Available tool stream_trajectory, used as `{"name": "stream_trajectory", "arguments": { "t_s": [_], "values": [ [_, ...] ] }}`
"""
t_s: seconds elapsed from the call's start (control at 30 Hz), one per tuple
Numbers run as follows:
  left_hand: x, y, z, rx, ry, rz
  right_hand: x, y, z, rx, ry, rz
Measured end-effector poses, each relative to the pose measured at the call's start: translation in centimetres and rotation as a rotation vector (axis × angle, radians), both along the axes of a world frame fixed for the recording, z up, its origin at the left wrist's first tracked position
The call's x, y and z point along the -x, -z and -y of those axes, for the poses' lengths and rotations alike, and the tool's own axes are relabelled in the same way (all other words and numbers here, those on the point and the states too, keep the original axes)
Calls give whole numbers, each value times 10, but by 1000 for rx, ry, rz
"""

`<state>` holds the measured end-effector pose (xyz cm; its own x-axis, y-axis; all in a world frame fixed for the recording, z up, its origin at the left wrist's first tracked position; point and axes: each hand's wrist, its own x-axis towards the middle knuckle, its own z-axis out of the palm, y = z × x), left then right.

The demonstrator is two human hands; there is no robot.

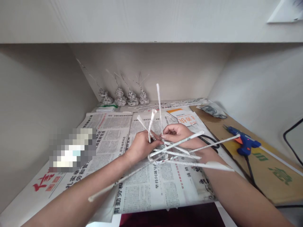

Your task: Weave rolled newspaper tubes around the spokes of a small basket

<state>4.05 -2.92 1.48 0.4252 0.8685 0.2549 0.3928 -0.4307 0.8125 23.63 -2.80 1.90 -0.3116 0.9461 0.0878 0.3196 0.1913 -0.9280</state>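
Note:
Between my two hands is a small weave of rolled paper sticks (182,144), with several long ends fanning out up, right and down to the left. My left hand (142,145) is closed on the weave's left side, its thumb pressed on the crossing sticks. Opposite it, the thumb and fingers of my right hand (174,131) pinch a paper stick near the base of the tall upright one (159,107). Parts of the weave's middle are hidden behind the fingers and crossing sticks.
Newspaper sheets (146,186) cover the tabletop. Several woven gourd shapes (133,98) stand along the back, beside a pile of paper sticks (175,104). A blue glue gun (246,142) with a cord lies on cardboard (267,173) at right. Walls enclose the sides; a panel hangs overhead.

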Motion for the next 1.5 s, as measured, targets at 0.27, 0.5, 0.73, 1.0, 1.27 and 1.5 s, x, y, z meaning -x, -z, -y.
{"name": "stream_trajectory", "arguments": {
  "t_s": [0.27,0.5,0.73,1.0,1.27,1.5],
  "values": [
    [1,4,-3,-10,9,-5,19,-11,15,-313,-18,127],
    [-2,1,-1,29,53,107,20,-13,13,-372,5,97],
    [9,-2,-16,156,-83,151,5,-6,-2,-11,117,-193],
    [13,8,-25,73,-246,96,6,-11,12,110,-61,-228],
    [8,7,-17,-154,-197,36,16,6,6,-272,199,36],
    [9,6,-18,-124,-202,48,18,10,6,-216,172,121]
  ]
}}
